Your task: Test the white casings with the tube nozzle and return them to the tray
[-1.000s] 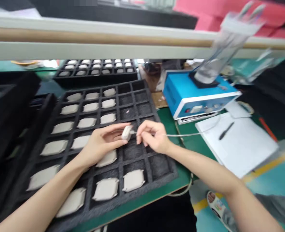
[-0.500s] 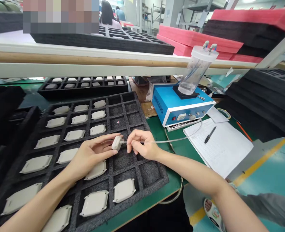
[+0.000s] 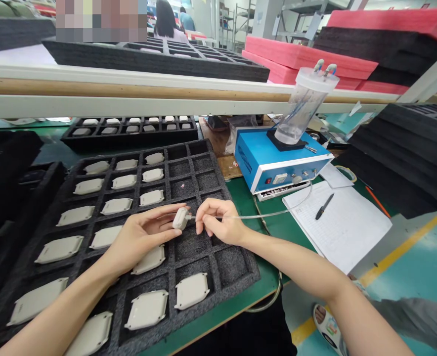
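Between the thumb and fingers of my left hand is a small pale-beige plastic case, held on edge above the foam tray. A thin clear tube meets the case's right side and runs to the front of a blue machine. My right hand pinches this tube close to the case. Below both hands lies a dark grey foam tray with square compartments. Several similar beige cases sit in its left and front compartments, while some right-hand ones hold nothing.
A clear cylinder stands on the machine. Papers with a black pen lie to the right. A shelf edge crosses above the bench. Black foam trays are stacked at right; a person's slippered foot shows below.
The view has shifted slightly. Both hands keep nearly the same pose, with the case and tube still held together.
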Demonstrator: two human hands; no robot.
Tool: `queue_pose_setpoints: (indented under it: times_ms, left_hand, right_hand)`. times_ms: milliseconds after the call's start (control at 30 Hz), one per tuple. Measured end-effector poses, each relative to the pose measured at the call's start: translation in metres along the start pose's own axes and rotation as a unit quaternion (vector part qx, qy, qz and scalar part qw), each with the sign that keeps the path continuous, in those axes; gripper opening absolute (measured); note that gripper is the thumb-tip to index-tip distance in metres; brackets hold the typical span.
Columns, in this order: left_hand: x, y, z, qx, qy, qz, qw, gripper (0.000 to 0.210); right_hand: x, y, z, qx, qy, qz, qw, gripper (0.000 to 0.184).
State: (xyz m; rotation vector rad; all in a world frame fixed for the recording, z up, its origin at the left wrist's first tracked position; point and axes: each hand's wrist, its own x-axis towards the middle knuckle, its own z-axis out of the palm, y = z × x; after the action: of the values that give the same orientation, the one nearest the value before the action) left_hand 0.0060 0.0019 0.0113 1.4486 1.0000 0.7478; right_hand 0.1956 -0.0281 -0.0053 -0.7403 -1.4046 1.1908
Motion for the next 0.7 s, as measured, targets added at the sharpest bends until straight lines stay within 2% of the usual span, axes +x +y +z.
queue_pose_setpoints:
  times_ms: [700]
  left_hand:
    - [-0.0014, -0.0013, -0.0014, -0.003, -0.008, 0.008, 1.0, 0.046]
  right_hand:
    - [-0.0007, 0.0007, -0.0004, 0.0, 0.0, 0.001, 1.0, 0.003]
